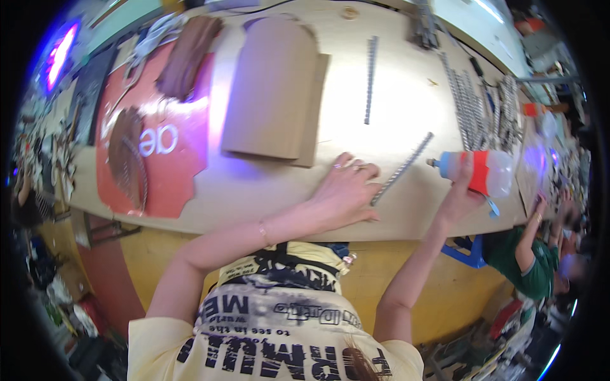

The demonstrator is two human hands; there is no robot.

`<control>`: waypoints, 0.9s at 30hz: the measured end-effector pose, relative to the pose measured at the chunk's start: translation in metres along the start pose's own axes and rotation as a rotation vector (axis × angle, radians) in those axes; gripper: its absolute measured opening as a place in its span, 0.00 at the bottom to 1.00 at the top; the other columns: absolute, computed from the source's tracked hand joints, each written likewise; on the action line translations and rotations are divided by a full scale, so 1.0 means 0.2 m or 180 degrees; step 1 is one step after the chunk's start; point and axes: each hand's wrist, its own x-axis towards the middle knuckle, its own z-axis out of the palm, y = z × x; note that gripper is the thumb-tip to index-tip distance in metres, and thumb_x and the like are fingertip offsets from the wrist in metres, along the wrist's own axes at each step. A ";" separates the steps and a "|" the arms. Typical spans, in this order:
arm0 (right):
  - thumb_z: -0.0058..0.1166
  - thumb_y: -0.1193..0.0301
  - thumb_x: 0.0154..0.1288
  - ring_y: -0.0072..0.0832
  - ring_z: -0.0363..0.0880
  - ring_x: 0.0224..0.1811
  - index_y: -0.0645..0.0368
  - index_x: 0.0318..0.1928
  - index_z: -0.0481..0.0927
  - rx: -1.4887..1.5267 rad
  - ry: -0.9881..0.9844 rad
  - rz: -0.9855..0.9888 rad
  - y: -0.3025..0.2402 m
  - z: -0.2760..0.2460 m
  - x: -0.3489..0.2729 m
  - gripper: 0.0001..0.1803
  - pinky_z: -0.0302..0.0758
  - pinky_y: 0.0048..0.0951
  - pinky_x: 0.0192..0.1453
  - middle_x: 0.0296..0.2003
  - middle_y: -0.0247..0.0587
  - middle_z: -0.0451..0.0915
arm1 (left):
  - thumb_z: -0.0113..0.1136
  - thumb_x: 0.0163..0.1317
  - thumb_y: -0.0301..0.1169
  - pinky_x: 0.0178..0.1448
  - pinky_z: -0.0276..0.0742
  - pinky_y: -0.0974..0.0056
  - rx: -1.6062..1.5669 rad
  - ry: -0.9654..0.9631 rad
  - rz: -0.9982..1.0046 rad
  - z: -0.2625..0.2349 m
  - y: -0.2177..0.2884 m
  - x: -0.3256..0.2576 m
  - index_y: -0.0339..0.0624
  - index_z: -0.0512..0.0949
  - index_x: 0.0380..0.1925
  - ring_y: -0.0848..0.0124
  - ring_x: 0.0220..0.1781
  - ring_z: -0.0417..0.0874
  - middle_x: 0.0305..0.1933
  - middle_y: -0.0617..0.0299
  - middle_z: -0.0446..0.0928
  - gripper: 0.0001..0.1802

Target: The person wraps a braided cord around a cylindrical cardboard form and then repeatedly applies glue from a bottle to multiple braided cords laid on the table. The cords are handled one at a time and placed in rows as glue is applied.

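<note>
My right hand is closed round a squeeze bottle with a pale body, a red label and a narrow dark tip. The bottle is tipped on its side, its tip pointing left above the table. My left hand rests on the table with thumb and fingers apart. Beside those fingers lies a thin silver, patterned strip, slanting up to the right; its lower end comes close to the thumb, and I cannot tell whether they touch. Farther back, a second such strip lies nearly straight away from me.
Stacked brown card pieces lie left of centre. A red sheet carries a brown bundle and a brown piece with a cord. Several silver strips lie at right. Nearby are a person in green and a blue stool.
</note>
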 end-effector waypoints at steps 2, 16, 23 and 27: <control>0.69 0.68 0.60 0.24 0.83 0.38 0.68 0.42 0.81 0.0253 -0.0023 -0.0344 0.01 0.01 0.04 0.17 0.80 0.28 0.46 0.37 0.40 0.84 | 0.69 0.54 0.46 0.70 0.55 0.49 -0.0051 0.0010 -0.0095 0.01 0.01 -0.01 0.47 0.82 0.47 0.63 0.57 0.74 0.53 0.58 0.74 0.23; 0.72 0.66 0.55 0.28 0.84 0.34 0.67 0.40 0.81 0.0038 -0.0341 -0.1014 0.11 0.18 0.23 0.19 0.80 0.29 0.42 0.33 0.41 0.85 | 0.72 0.53 0.40 0.61 0.62 0.54 -0.0154 0.0285 0.0064 0.02 -0.01 -0.03 0.49 0.85 0.41 0.70 0.36 0.81 0.45 0.63 0.78 0.16; 0.72 0.68 0.55 0.27 0.84 0.35 0.68 0.41 0.81 -0.0002 -0.0563 -0.0930 0.09 0.16 0.19 0.19 0.80 0.29 0.43 0.34 0.42 0.85 | 0.72 0.52 0.40 0.59 0.63 0.56 -0.0111 0.0361 0.0156 0.02 -0.02 -0.02 0.50 0.86 0.38 0.72 0.34 0.80 0.44 0.64 0.78 0.14; 0.71 0.72 0.55 0.27 0.84 0.36 0.68 0.43 0.80 0.0252 -0.0605 -0.0742 0.05 0.15 0.10 0.18 0.81 0.30 0.43 0.35 0.42 0.85 | 0.72 0.52 0.39 0.59 0.63 0.57 -0.0124 0.0405 0.0118 0.02 -0.01 -0.01 0.50 0.86 0.37 0.72 0.33 0.80 0.44 0.64 0.79 0.13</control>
